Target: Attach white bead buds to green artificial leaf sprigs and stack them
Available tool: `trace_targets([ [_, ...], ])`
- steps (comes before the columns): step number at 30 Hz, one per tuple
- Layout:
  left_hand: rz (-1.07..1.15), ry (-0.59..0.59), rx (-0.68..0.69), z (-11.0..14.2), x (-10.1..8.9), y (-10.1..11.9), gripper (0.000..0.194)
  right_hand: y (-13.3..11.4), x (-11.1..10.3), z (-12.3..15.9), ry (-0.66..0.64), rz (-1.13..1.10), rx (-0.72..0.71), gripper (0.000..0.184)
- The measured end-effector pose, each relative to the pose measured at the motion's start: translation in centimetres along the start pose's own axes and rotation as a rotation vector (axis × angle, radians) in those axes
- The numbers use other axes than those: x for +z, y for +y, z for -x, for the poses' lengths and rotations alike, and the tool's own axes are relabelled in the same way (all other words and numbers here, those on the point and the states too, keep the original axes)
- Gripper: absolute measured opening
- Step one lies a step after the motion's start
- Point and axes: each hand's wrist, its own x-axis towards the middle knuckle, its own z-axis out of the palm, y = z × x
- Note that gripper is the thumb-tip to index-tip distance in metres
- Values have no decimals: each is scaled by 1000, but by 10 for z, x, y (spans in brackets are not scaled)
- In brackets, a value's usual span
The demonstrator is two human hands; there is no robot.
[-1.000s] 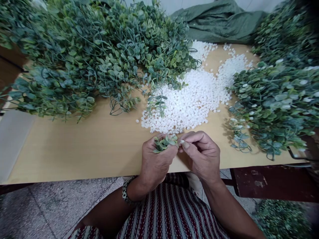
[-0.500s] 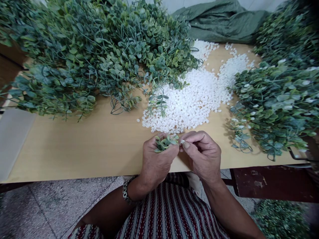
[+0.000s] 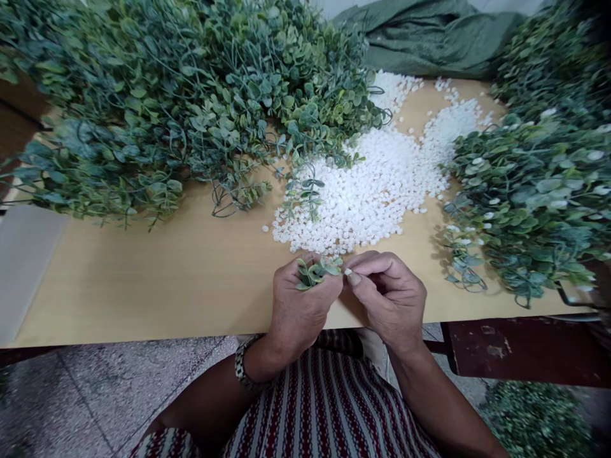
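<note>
My left hand [image 3: 301, 305] is closed around an artificial leaf sprig [image 3: 317, 271], its small green leaves showing above the thumb. Beside it, my right hand [image 3: 392, 296] pinches a tiny white bead-like piece [image 3: 348, 272] between thumb and forefinger, close to the left hand's fingertips. Whether the piece touches the sprig's stem is hidden by the fingers. Just beyond both hands spreads a heap of the same small white pieces [image 3: 353, 203], with a loose green sprig [image 3: 310, 189] lying on its left part.
Plain artificial greenery [image 3: 191, 102] is piled along the back left. At the right lies a bunch with white tips [image 3: 539, 197]. A dark green sack [image 3: 434, 38] sits behind the heap. The wooden table's [image 3: 143, 280] front edge is near my body; a dark red bench [image 3: 525, 353] stands lower right.
My right hand has shifted very slightly to the right with the white piece still pinched. The left hand and sprig stay in place; the view has moved a little.
</note>
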Motion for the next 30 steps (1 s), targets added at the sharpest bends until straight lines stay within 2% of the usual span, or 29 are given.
trace_targets([
  [5,-18,-14,8,0,-2,-1,15,0,-1,1,-3,27,-18,12],
  [14,-103,-61,72,-1,-9,-1,9,0,-6,0,-112,22,-12,11],
  [19,-181,-131,117,-3,-14,-3,10,-1,-10,2,-145,6,69,6],
  [23,-176,-142,129,-3,-13,-4,11,0,-12,5,-117,-11,91,6],
  [30,-96,-86,90,1,-7,-6,9,4,-10,11,-35,85,13,9],
])
